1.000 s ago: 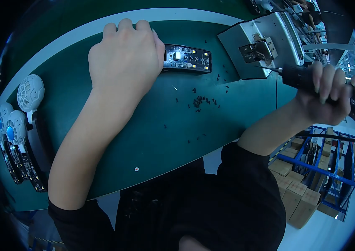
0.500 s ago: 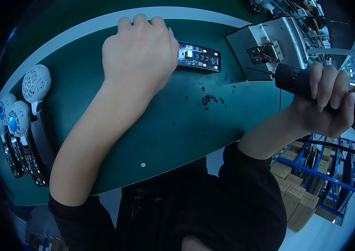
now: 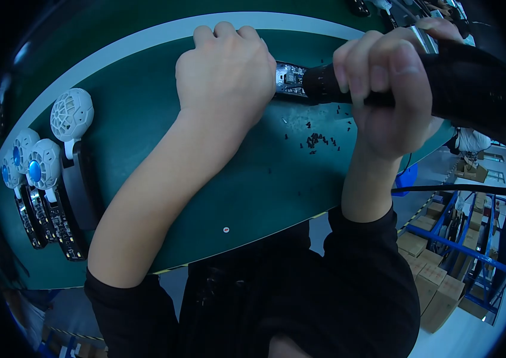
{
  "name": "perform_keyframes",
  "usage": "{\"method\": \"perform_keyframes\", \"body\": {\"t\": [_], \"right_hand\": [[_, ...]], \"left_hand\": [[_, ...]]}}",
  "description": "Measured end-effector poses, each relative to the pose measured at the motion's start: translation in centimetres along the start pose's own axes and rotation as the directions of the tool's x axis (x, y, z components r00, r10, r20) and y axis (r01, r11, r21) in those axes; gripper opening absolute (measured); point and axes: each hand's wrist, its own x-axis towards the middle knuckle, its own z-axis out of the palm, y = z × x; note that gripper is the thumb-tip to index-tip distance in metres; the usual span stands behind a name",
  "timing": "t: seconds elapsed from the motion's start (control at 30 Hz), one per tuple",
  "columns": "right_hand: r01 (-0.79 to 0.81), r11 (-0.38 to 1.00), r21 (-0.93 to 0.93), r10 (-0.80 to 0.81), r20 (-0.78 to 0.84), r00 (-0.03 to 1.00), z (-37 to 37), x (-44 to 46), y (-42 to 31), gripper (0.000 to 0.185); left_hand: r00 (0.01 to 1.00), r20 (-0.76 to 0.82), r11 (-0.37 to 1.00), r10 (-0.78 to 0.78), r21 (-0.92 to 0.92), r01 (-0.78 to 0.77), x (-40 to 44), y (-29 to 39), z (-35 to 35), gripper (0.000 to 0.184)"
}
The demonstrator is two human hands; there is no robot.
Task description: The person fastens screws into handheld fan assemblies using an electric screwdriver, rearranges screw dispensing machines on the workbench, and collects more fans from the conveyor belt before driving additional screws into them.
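Observation:
My left hand (image 3: 226, 74) is closed, knuckles up, over one end of a black housing with an exposed circuit board (image 3: 289, 77). The end under the hand is hidden. My right hand (image 3: 387, 89) wraps round a black electric screwdriver (image 3: 470, 80), held nearly level. Its nose is over the right part of the circuit board and covers it. Whether the bit touches a screw cannot be seen. Small dark screws (image 3: 315, 141) lie scattered on the green table (image 3: 253, 197) just below the board.
Several devices with round white lattice heads (image 3: 72, 115) and black handles lie at the left. A small round white piece (image 3: 226, 230) is near the table's front edge. A black cable (image 3: 461, 188) runs at the right, above shelving with cardboard boxes (image 3: 440, 292).
My right hand has brought the screwdriver leftward from beside the metal box to over the circuit board. The view has shifted slightly; my left hand keeps its hold.

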Motion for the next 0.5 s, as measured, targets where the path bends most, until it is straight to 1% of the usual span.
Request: {"method": "perform_keyframes", "body": {"t": [0.1,0.17,0.23,0.37,0.5], "right_hand": [[0.063,0.998,0.005,-0.063,-0.044,0.997,0.6,-0.2,0.9,0.037],[0.058,0.993,0.101,-0.042,-0.150,0.988,1.7,-0.1,1.1,0.037],[0.057,0.991,0.118,-0.031,-0.214,0.976,2.2,0.1,1.5,0.034],[0.002,0.999,0.035,0.007,-0.284,0.959,2.5,0.3,2.0,0.031],[-0.023,0.999,-0.025,0.013,-0.344,0.939,3.0,0.7,2.4,0.027]], "left_hand": [[1.000,0.011,1.000,-0.009,-0.019,0.009,0.0,0.0,-0.1,0.027],[1.000,0.015,1.000,-0.008,-0.018,0.008,0.0,0.0,-0.1,0.027],[1.000,0.014,1.000,-0.001,-0.018,0.002,0.0,0.0,-0.2,0.027],[0.996,0.083,1.000,-0.019,-0.012,0.020,0.2,0.2,-0.6,0.028],[0.991,0.129,0.999,-0.042,-0.020,0.045,0.5,0.4,-1.1,0.029]]}}
